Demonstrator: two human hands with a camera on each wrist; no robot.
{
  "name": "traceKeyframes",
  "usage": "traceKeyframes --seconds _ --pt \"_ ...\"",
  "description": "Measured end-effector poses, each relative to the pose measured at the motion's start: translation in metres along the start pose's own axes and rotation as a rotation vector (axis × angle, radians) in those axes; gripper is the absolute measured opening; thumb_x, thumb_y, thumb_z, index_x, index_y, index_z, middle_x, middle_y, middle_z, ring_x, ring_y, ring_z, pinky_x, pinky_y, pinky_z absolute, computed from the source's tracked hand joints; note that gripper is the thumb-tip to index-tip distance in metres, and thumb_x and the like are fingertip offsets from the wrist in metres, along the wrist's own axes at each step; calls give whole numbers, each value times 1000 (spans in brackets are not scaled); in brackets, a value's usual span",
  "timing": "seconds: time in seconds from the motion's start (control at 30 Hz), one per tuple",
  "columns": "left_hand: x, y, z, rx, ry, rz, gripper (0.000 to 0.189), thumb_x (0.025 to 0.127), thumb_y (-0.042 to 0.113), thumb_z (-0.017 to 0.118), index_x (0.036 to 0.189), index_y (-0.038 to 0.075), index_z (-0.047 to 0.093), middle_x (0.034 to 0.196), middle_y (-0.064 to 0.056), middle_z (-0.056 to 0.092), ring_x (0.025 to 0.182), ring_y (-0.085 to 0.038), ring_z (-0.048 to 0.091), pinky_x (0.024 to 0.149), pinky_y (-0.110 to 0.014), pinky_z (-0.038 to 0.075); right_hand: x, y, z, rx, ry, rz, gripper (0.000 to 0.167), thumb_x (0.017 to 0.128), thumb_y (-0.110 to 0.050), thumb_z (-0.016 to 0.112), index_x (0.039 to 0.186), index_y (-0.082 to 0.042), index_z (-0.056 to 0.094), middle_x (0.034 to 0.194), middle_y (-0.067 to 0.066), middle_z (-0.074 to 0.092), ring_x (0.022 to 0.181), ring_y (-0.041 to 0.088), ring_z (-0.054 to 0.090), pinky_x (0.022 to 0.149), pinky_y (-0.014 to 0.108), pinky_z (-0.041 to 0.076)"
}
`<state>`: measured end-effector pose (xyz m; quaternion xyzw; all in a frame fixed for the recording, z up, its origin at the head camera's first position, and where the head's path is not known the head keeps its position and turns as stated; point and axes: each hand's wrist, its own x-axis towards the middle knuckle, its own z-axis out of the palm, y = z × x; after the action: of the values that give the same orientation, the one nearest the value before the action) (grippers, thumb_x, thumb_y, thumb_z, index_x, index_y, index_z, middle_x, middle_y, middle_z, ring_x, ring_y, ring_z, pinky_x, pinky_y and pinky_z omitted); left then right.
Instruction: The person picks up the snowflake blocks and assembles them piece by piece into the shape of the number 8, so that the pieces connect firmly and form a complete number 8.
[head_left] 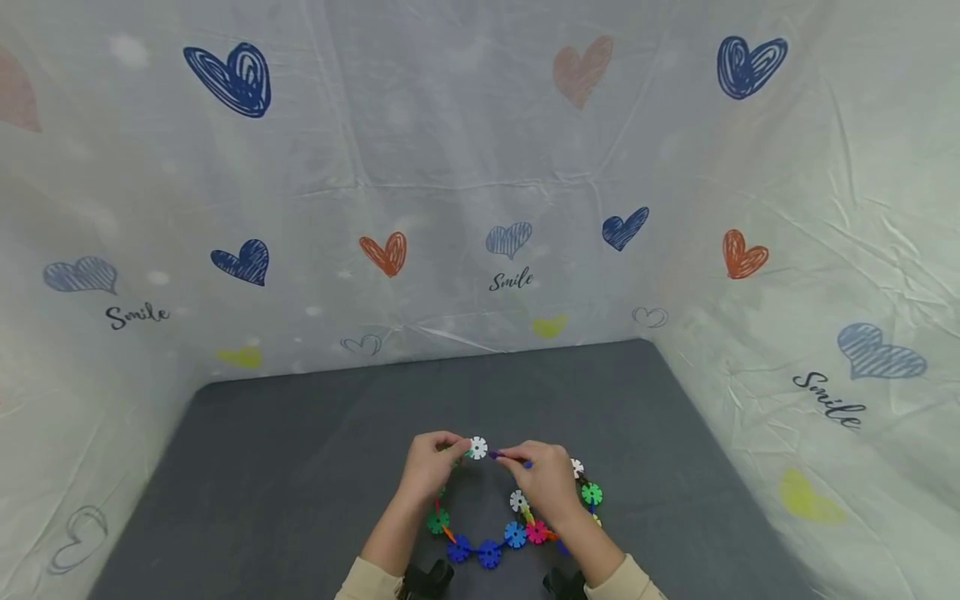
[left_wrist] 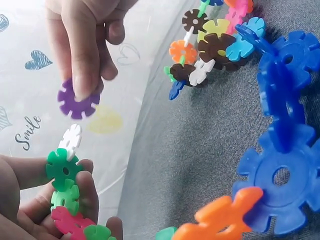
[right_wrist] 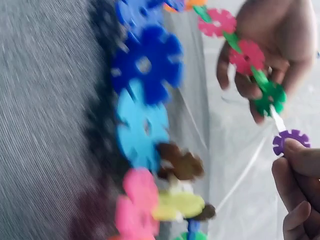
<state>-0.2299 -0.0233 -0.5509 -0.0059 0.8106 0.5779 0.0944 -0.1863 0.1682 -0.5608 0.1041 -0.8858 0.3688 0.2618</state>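
In the head view my left hand [head_left: 431, 467] pinches the end of a chain of slotted plastic discs. In the left wrist view its fingers hold a dark green disc [left_wrist: 64, 169], with a white disc [left_wrist: 72, 138] slotted into the free side. My right hand [head_left: 547, 477] pinches a purple disc [left_wrist: 77, 104] between thumb and finger, close beside the white disc. Seen from the right wrist, the purple disc [right_wrist: 290, 142] lies right at the white disc's edge. Below the hands the chain runs through green, orange and blue discs [head_left: 489, 552].
Linked discs in pink [head_left: 536, 532], light blue [head_left: 514, 534] and other colours lie on the dark grey table [head_left: 300, 492]. A bright green disc [head_left: 592, 493] is to the right of my right hand. A pale cloth [head_left: 450, 150] printed with hearts surrounds the table's back and sides.
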Motion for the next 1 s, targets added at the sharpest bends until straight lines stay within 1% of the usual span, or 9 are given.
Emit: traceKeyframes --seconds 0.1,0.27,0.33,0.4,0.57,0.67,0.73,0.9,1.0 --pt "0 -1 0 -7 -9 -19 22 95 29 71 94 8 77 89 -17 71 68 -21 54 59 -32 43 -2 -2 6 13 22 -9 8 77 -15 88 82 -17 83 75 -7 75 59 -1 63 51 13 45" --pt "0 -2 0 -28 -19 -45 21 96 26 70 96 6 76 93 -19 72 75 -28 60 58 -32 42 -3 1 10 5 92 -41 11 73 -14 91 80 -17 83 75 -7 76 61 1 66 52 22 51" --pt "0 -2 -1 -37 -21 -55 22 96 27 70 97 6 76 93 -18 71 80 -30 62 61 -33 43 -3 2 12 32 105 -55 12 72 -11 91 80 -16 83 75 -6 76 62 2 67 53 24 53" --pt "1 -3 -1 -53 -27 -62 24 96 28 70 98 5 76 94 -16 71 83 -30 64 63 -34 45 -3 4 13 80 103 -63 13 73 -8 90 81 -14 83 76 -5 76 63 2 68 53 23 53" --pt "2 -6 -3 -118 -45 -64 26 95 28 71 97 3 76 96 -12 70 87 -26 62 72 -38 47 -3 5 17 220 79 -4 11 76 -5 87 84 -12 83 79 -2 77 66 2 69 54 16 50" --pt "2 -7 -3 -142 -49 -67 26 94 27 72 94 2 76 95 -12 70 86 -22 59 72 -38 46 -4 7 19 259 86 30 11 76 -6 87 83 -13 83 79 -3 78 65 0 68 53 15 49" --pt "3 -8 -3 -153 -54 -60 25 94 26 72 93 1 76 94 -12 70 84 -23 60 71 -37 47 -4 8 20 268 104 5 12 75 -4 88 83 -12 83 78 -1 78 64 1 69 53 15 50" --pt "5 -7 1 -190 -55 -50 23 94 22 73 95 -1 76 95 -9 70 79 -31 68 69 -38 51 -2 11 21 242 140 -116 13 74 -1 87 84 -9 82 78 2 78 61 5 68 54 14 50" --pt "7 -9 2 -195 -58 -60 24 94 23 73 97 -1 76 97 -11 70 79 -31 67 67 -37 50 -1 13 21 206 112 -126 15 74 -1 87 85 -10 82 79 2 78 63 5 69 56 15 51"
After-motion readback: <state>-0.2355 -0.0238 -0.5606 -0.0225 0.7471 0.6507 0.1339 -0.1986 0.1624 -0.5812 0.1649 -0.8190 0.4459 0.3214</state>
